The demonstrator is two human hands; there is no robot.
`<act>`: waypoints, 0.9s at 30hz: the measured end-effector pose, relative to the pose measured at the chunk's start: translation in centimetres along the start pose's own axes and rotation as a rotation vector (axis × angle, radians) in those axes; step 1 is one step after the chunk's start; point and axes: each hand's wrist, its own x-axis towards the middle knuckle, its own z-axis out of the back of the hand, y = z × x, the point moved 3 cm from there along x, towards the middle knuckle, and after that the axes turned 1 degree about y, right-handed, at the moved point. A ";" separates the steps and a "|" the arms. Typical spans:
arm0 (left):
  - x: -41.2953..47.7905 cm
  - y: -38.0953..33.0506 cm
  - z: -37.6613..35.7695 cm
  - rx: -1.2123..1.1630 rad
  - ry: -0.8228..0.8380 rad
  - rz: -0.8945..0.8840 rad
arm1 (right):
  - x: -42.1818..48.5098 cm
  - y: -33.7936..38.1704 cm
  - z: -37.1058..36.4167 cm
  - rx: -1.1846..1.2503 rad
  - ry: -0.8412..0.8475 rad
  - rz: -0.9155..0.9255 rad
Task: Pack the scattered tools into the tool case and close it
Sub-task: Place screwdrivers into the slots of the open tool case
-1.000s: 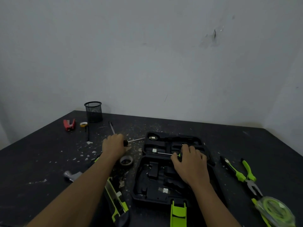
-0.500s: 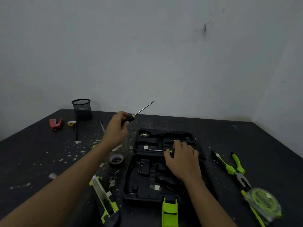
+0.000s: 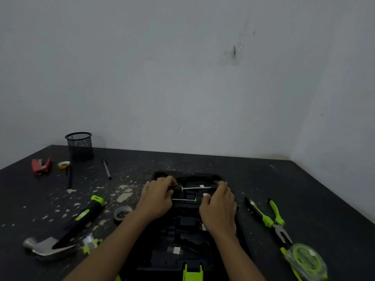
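Tool case (image 3: 182, 254) lies open at six o'clock on the dark table (image 3: 304, 189). From nine o'clock we see the hammer (image 3: 46, 247), then our left hand (image 3: 157, 199) clamped on the upper screwdriver (image 3: 194, 188) handle — our right hand (image 3: 220, 207) pinches its tip. At three o'clock, pliers (image 3: 269, 219) — loose.
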 end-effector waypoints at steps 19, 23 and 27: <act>0.2 0.1 -0.2 -0.101 0.000 0.040 | -0.1 0.2 0.1 -0.171 0.067 0.080; 0.1 0.0 -0.6 -0.067 0.003 0.022 | -0.2 0.3 0.1 -0.176 0.070 0.086; 0.1 -0.2 -0.5 -0.028 0.018 0.034 | -0.2 0.3 0.1 -0.177 0.059 0.095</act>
